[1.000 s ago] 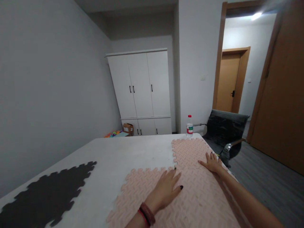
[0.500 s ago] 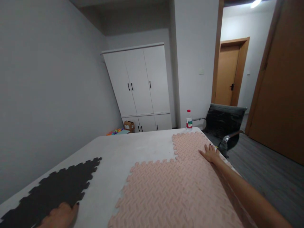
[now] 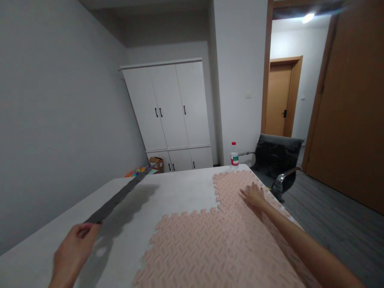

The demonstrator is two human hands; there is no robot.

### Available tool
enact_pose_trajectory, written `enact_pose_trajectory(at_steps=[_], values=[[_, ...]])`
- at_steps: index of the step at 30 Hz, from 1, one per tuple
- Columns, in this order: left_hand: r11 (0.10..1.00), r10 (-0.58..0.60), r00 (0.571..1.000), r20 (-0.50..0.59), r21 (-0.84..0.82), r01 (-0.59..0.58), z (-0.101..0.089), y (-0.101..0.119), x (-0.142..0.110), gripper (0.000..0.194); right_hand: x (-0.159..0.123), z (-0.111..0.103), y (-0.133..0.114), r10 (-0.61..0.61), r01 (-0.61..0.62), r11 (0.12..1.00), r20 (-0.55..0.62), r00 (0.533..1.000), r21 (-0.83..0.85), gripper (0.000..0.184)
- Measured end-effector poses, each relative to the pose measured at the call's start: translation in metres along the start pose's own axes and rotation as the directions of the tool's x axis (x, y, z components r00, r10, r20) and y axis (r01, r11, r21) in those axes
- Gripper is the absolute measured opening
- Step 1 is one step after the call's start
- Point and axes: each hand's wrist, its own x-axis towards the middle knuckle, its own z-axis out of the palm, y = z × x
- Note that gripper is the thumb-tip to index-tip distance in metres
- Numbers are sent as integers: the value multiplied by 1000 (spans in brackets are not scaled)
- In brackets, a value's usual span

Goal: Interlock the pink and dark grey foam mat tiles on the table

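Now our left hand (image 3: 72, 252) has lifted the dark grey interlocking foam mat (image 3: 120, 196) off the white table (image 3: 180, 188), pinching its near edge, while our right hand (image 3: 253, 195) stays flat and open on the joined pink foam mats (image 3: 216, 244) beside it.

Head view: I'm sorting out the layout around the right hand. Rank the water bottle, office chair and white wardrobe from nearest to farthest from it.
From the right hand, lying flat on the pink foam mats:
1. Office chair, just off the table's right edge.
2. Water bottle, standing at the table's far edge.
3. White wardrobe, against the back wall, to the left.
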Motion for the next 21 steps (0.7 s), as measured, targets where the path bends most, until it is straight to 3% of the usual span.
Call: enact_pose_trajectory(at_steps=[2,4,6,8,10,13,17,21], values=[[973,48,995,82,-227,-28,13,56,-6,31,7,3,-30,-88,77,989,85,992,124,64],[920,232,959,164,-356,-162,36,103,-15,32,16,7,-59,-158,116,962,158,975,247,65],[861,390,886,250,-439,-255,67,135,-23,29,24,10,-81,-207,131,932,198,958,339,66],[831,477,815,330,-470,-297,97,151,-28,25,30,14,-94,-231,136,909,204,951,393,61],[829,508,769,389,-462,-314,123,154,-30,21,32,21,-99,-235,136,898,196,952,419,53],[853,496,745,445,-408,-325,147,144,-29,15,27,39,-100,-244,162,897,156,957,411,48],[900,434,761,482,-270,-342,161,127,-25,13,13,64,-103,-324,283,897,70,944,339,56],[908,407,766,497,-131,-398,165,119,-27,23,-1,71,-107,-400,384,890,16,916,247,53]])
